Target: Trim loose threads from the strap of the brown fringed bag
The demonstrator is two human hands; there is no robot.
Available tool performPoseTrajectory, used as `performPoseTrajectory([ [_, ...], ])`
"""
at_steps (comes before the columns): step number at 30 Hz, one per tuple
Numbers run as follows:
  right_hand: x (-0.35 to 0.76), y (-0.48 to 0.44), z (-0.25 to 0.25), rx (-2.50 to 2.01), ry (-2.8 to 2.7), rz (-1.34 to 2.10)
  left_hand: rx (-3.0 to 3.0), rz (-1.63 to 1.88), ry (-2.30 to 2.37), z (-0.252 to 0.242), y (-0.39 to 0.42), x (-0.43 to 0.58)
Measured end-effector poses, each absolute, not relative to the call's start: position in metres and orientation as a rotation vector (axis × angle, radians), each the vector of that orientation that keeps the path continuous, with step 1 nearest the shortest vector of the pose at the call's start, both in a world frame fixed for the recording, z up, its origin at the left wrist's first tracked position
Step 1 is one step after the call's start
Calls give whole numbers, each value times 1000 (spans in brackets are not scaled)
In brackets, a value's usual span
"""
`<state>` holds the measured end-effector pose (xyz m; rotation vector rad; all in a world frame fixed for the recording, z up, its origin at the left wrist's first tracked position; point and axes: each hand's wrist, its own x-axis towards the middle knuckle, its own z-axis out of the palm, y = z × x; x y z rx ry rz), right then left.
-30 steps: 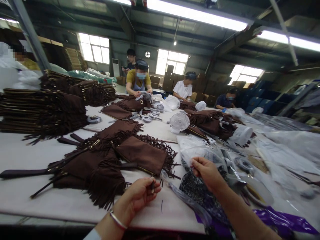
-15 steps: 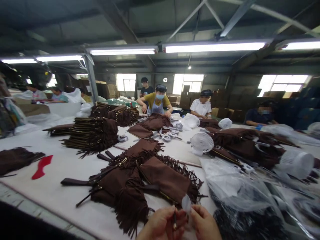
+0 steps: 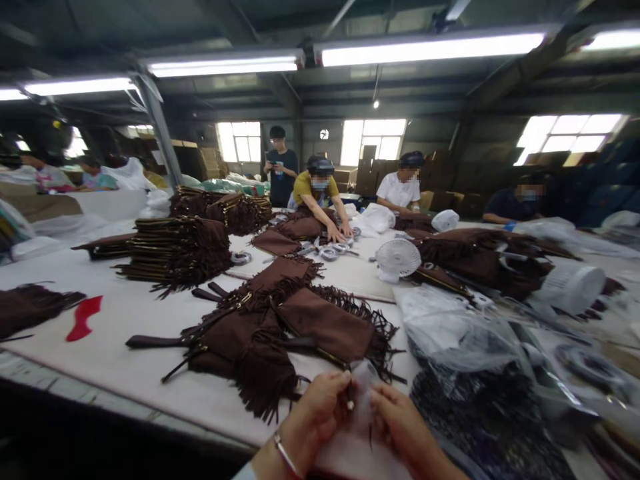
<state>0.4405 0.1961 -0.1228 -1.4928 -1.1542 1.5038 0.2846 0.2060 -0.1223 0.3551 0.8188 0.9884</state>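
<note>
the left hand (image 3: 320,410) and the right hand (image 3: 400,420) are close together, low down, just over the near edge of the white table (image 3: 85,380). the left thumb and fingers are pinched on a small shiny bit (image 3: 351,404), which is too blurry to name. the right thumb and fingers are pinched on a thin clear plastic piece (image 3: 365,383), which stands up between the two hands. the plastic and the shiny bit are very near each other, but i cannot tell if they touch. just past the fingers lies a flat brown pouch (image 3: 327,320) with a gold zip edge and long fringe. i cannot tell if the shiny bit is joined to it. to its left, other brown fringe bags (image 3: 220,347) lie in a loose heap, with dark straps sticking out. how far along is this? it looks like the middle of one small job: both bits are in the fingers, and the plastic does not look wrapped around anything yet. the flat pouch and the heap look bare on top, with no plastic over them. farther left, a tall stack of brown pouches (image 3: 173,243) sits neatly piled. on the right, clear bags (image 3: 450,327) lie crumpled, near a white fan (image 3: 397,259).
</note>
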Motion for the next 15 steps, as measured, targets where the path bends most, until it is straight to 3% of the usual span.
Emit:
performPoseTrajectory([
  [15,443,215,-101,-1590,-1321,1245,416,900,885,-105,209,272],
])
